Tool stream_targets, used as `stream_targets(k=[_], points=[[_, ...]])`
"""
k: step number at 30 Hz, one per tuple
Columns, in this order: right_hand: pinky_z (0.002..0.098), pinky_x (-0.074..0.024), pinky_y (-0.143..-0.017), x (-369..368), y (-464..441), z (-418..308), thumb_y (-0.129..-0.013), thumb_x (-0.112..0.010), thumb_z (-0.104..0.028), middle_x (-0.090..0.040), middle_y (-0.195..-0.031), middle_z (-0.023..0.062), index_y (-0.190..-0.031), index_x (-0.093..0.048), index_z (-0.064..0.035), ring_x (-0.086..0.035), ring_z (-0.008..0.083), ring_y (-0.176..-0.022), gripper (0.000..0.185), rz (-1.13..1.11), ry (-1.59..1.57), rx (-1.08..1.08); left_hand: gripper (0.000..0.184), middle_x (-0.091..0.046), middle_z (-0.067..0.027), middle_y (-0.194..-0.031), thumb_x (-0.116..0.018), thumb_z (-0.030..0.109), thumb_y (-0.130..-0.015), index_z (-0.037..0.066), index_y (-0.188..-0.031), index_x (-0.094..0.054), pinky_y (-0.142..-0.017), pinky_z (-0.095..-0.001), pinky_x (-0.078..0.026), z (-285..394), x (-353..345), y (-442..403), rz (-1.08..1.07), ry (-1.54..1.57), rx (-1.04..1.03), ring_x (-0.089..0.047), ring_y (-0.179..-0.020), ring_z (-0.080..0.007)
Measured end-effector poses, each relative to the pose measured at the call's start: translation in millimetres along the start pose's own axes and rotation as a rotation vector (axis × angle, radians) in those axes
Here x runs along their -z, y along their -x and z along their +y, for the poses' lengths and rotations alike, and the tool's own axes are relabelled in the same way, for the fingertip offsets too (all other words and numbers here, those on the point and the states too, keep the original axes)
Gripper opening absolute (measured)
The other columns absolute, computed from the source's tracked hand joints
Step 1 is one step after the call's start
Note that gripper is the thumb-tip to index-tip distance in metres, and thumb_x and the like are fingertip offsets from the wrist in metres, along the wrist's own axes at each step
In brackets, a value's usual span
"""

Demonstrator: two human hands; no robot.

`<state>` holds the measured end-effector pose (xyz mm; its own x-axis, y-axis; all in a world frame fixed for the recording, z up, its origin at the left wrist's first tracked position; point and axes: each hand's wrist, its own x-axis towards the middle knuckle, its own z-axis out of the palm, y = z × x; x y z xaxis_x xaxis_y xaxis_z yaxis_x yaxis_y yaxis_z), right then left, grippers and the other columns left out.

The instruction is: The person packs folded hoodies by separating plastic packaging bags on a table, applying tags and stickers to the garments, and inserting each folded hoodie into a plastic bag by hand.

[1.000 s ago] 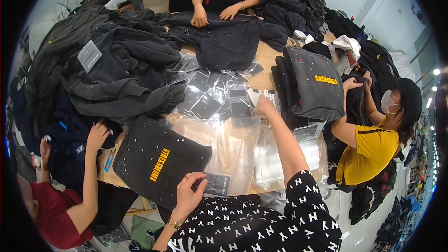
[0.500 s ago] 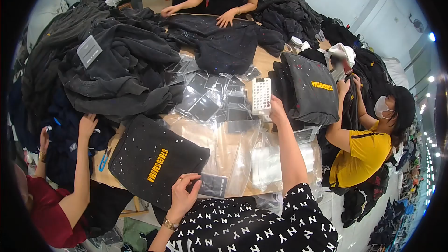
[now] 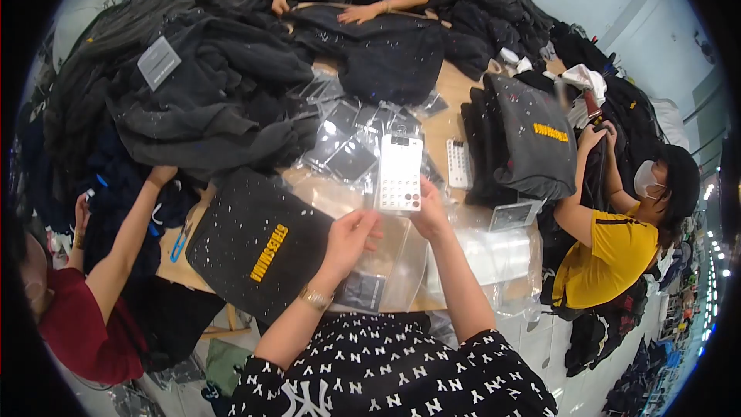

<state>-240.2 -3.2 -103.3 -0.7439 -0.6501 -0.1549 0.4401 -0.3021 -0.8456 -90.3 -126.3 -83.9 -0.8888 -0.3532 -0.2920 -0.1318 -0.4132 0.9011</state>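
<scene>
My right hand (image 3: 431,210) grips a white sticker sheet (image 3: 400,162) by its lower right edge, above the table. Small printed marks and a few dark dots fill the sheet's lower part; its upper part is plain. My left hand (image 3: 353,241) is just below the sheet's lower left corner, fingers apart and holding nothing I can see. Under my hands lies a clear plastic bag (image 3: 401,262) with a dark printed card (image 3: 361,292) at its near end. A folded black garment (image 3: 247,224) with yellow lettering and white specks is to the left.
Another marked sheet (image 3: 459,164) lies beside stacked folded garments (image 3: 532,135). Clear packets with dark cards (image 3: 343,147) spread across the middle. Dark clothes (image 3: 208,100) pile up at left. Blue snips (image 3: 179,245) lie near the left edge. Co-workers stand left, right and opposite.
My right hand has lifted a sticker sheet and brought it left, in front of me. My left hand has left the dark card and risen toward the sheet. The view has shifted slightly.
</scene>
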Motion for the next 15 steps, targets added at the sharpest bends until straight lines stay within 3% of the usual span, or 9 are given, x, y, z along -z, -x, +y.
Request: stream_targets(k=[4,5,8,9,15], points=[[0.0295,-0.0544,-0.084,13,23,63,-0.083,-0.064,0.002,-0.065,-0.115,0.0103,-0.132,-0.048,-0.0014,-0.066,0.0182,-0.099,0.052,0.118,0.081,-0.029,0.023,-0.069,-0.0073,-0.090,-0.060,0.019,-0.096,-0.002,-0.103,-0.064,-0.053,-0.0215,-0.050,-47,2,-13,0.074,-0.016,0.122,-0.066,-0.074,-0.0110],[0.0355,-0.0500,-0.091,-1,36,55,-0.081,-0.059,0.006,-0.060,-0.121,0.0172,-0.137,-0.042,0.0000,-0.061,0.0274,-0.109,0.060,0.270,0.548,-0.075,0.022,-0.069,-0.0070,-0.090,-0.060,0.019,-0.096,-0.001,-0.103,-0.064,-0.052,-0.0212,-0.050,-61,4,-14,0.117,0.010,0.139,-0.066,-0.073,-0.0109],[0.0424,-0.0436,-0.098,5,56,74,-0.075,-0.054,0.009,-0.053,-0.124,0.0242,-0.138,-0.042,0.0001,-0.053,0.0385,-0.117,0.064,0.265,1.299,0.555,0.023,-0.069,-0.0087,-0.091,-0.059,0.019,-0.096,-0.003,-0.103,-0.063,-0.057,-0.0222,-0.054,-81,5,-15,0.141,-0.004,0.102,-0.068,-0.077,-0.0123],[0.0467,-0.0372,-0.103,8,65,77,-0.070,-0.054,0.010,-0.047,-0.127,0.0261,-0.128,-0.052,-0.0006,-0.046,0.0447,-0.120,0.059,0.232,1.292,0.514,0.023,-0.069,-0.0091,-0.091,-0.059,0.019,-0.097,-0.003,-0.104,-0.063,-0.058,-0.0228,-0.055,-84,3,-16,0.146,-0.013,0.091,-0.068,-0.077,-0.0126],[0.0442,-0.0406,-0.097,3,74,62,-0.073,-0.062,0.002,-0.062,-0.111,0.0118,-0.101,-0.063,-0.0039,-0.054,0.0348,-0.114,0.029,0.055,1.335,0.699,0.024,-0.066,-0.0102,-0.093,-0.053,0.018,-0.100,-0.004,-0.105,-0.061,-0.071,-0.0266,-0.057,-97,5,-15,0.020,0.074,0.083,-0.066,-0.080,-0.0144]])
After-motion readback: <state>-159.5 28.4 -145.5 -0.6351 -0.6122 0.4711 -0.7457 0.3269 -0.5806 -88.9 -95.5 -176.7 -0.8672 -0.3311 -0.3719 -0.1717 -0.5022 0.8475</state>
